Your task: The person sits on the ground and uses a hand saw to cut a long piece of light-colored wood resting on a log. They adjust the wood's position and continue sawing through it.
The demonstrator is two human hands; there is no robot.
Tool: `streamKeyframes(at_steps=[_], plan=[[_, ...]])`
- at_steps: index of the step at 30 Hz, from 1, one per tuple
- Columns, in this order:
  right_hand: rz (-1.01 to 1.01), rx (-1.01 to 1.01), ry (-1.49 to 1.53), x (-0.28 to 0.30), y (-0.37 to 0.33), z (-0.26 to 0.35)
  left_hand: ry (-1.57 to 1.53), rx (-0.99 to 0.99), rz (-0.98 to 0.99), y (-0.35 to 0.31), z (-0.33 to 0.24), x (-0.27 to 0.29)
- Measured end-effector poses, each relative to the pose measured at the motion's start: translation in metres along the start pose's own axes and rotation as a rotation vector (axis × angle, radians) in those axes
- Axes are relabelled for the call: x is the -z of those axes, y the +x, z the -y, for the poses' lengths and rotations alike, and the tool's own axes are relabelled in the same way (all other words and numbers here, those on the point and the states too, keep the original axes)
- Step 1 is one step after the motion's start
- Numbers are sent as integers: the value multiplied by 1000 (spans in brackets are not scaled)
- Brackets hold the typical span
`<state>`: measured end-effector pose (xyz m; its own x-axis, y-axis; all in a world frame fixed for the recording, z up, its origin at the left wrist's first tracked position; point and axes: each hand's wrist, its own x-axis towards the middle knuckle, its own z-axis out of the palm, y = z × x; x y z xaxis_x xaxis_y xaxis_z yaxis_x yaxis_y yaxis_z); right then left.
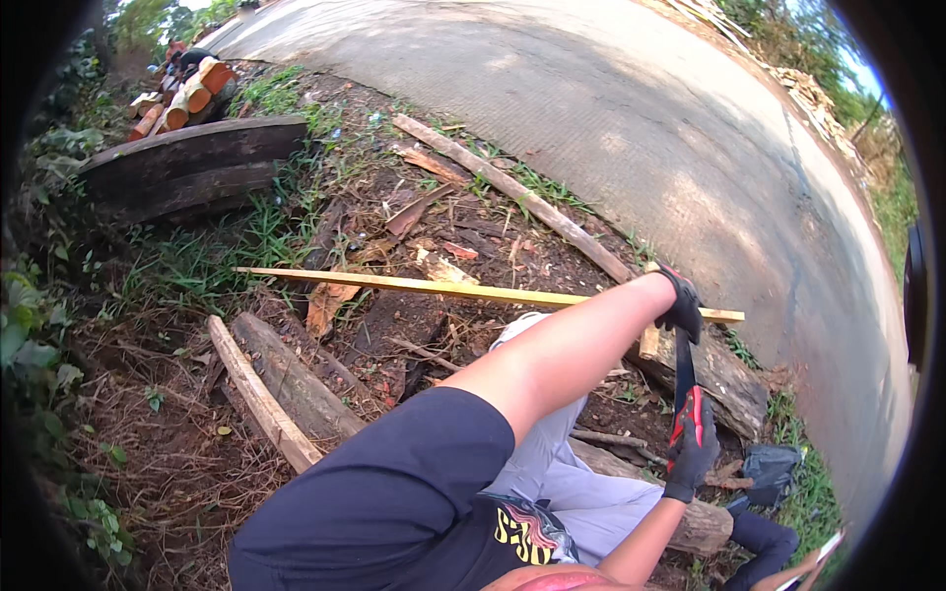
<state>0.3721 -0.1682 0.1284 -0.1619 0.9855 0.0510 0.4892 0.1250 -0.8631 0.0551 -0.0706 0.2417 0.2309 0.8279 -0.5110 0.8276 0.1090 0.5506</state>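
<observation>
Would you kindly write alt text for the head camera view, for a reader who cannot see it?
A dark-gloved right hand holds a red-and-black handsaw, its blade pointing toward the gloved left hand, which is on a long yellowish wooden strip near its right end. Logs lie around on debris-strewn ground beside a paved road.

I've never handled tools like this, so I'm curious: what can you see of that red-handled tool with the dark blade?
The tool looks like a hand saw. Its narrow, straight blade is dark, apparently metal; any teeth are too small to make out. The handle is red with black parts. The gloved right hand is wrapped around it. The blade points away from the person, toward the right end of a long yellowish wooden strip, beside the gloved left hand. Whether it touches the strip can't be told.
</observation>
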Motion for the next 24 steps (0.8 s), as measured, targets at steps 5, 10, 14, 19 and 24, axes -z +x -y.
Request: streamKeyframes(at_steps=[5,10,14,19,24], plan=[[22,218,-188,-15,2,37,-76,184,-42,30,106,19],[-30,254,-215,5,-8,11,337,251,-3,67,90,-23],[-14,241,-147,-1,-7,13,690,301,68,91,90,-55],[4,244,-162,-6,-7,5,649,305,112,115,84,-63],[6,187,-67,-11,-15,14,624,233,72,109,82,-55]])
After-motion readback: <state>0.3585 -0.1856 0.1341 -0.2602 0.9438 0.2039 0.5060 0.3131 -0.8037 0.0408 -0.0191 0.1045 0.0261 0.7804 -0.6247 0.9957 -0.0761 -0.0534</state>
